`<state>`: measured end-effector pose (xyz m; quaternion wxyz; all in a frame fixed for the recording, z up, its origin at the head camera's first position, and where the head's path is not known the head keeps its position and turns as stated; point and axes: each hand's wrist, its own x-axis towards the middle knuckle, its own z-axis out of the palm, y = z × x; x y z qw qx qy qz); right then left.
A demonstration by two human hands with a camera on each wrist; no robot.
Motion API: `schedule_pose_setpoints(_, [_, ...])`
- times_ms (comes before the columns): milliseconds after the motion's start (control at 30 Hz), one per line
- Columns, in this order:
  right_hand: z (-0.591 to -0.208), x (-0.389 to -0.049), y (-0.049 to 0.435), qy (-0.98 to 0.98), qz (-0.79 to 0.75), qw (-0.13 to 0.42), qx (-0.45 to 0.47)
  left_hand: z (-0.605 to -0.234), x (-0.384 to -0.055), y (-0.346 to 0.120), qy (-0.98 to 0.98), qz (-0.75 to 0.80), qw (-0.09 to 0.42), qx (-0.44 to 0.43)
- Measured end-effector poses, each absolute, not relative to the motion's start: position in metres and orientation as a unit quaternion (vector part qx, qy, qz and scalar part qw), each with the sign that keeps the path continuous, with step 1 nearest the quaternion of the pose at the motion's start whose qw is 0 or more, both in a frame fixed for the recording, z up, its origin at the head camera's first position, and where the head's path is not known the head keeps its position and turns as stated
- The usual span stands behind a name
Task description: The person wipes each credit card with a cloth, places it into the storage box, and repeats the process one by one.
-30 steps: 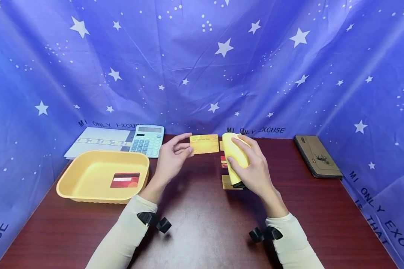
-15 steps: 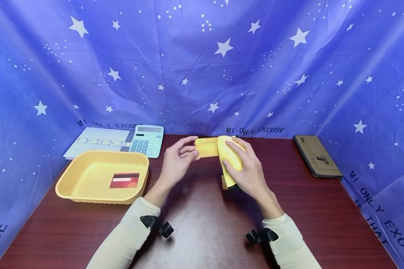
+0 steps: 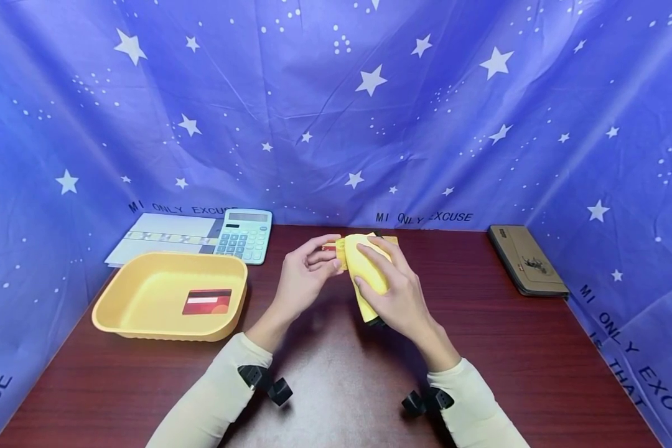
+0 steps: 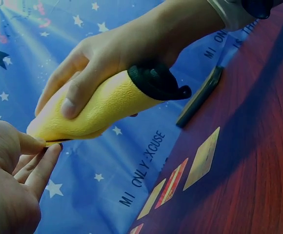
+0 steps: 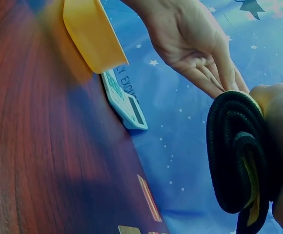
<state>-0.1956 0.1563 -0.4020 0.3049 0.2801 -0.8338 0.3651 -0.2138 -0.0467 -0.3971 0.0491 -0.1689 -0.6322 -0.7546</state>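
Note:
My left hand pinches the left end of a yellow bank card between thumb and fingers. Most of that card is hidden under a rolled yellow cloth with a black inner side. Gripping the roll from above is my right hand. In the left wrist view the cloth sits tilted over the card, above the table. The right wrist view shows the black folded end of the cloth. A red patch shows between the left fingers in the head view.
On the left stands a yellow basin with a red card inside. Behind it are a calculator and a white box or folder. Several cards, including a gold one, lie on the table. A brown wallet lies at right.
The cloth in my right hand has moved left and slightly down over the card, covering it nearly to the left fingers. My left hand has shifted right, toward the cloth.

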Motion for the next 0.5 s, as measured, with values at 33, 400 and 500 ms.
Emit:
schedule_pose_setpoints(33, [-0.402, -0.1947, 0.1552, -0.833, 0.364, 0.307, 0.281, -0.3974, -0.2138, -0.046, -0.629, -0.757, 0.046, -0.169])
schedule_pose_setpoints(400, [-0.4027, -0.1909, 0.1489, -0.825, 0.363, 0.316, 0.296, -0.3978, -0.2118, -0.0437, -0.633, -0.756, 0.042, -0.162])
schedule_pose_setpoints(500, [-0.4036, -0.1912, 0.1484, -0.826, 0.357, 0.319, 0.298, -0.3994, -0.212, -0.0437, -0.633, -0.756, 0.049, -0.16])
